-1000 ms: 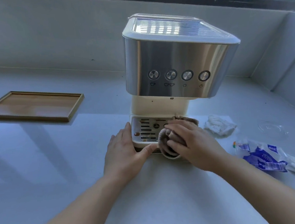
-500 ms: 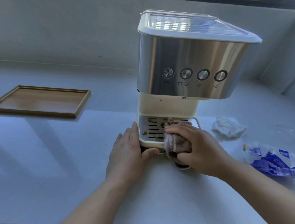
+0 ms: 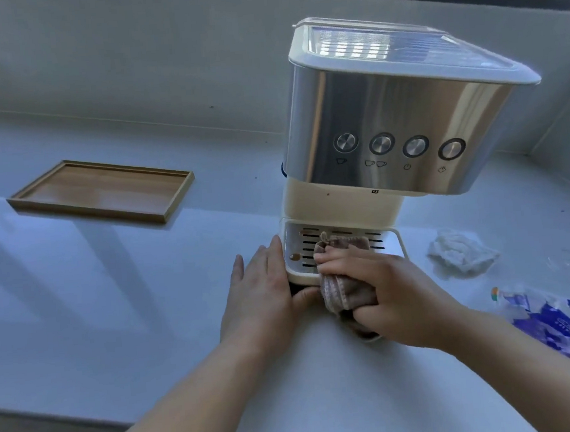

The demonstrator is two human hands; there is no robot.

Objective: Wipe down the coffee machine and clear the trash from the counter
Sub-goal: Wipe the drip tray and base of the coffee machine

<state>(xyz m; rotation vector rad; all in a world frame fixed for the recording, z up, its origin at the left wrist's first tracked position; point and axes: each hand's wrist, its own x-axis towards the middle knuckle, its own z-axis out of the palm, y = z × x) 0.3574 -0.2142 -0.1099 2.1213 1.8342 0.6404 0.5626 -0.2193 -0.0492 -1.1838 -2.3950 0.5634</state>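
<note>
The coffee machine (image 3: 396, 128) stands on the white table (image 3: 114, 314). The right hand (image 3: 388, 293) grips a bunched brown cloth (image 3: 345, 289), pressing it on the slotted drip tray (image 3: 389, 241), which shows a brown spot. The left hand (image 3: 262, 296) lies flat and spread against the tray's left side. A crumpled tissue (image 3: 460, 253) and blue wrapper (image 3: 558, 324) lie to the right; the wooden tray (image 3: 101, 191) holds nothing.

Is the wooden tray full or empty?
Empty. The flat rectangular wooden tray lies on the white counter with only bare wood showing inside its raised rim.
</note>
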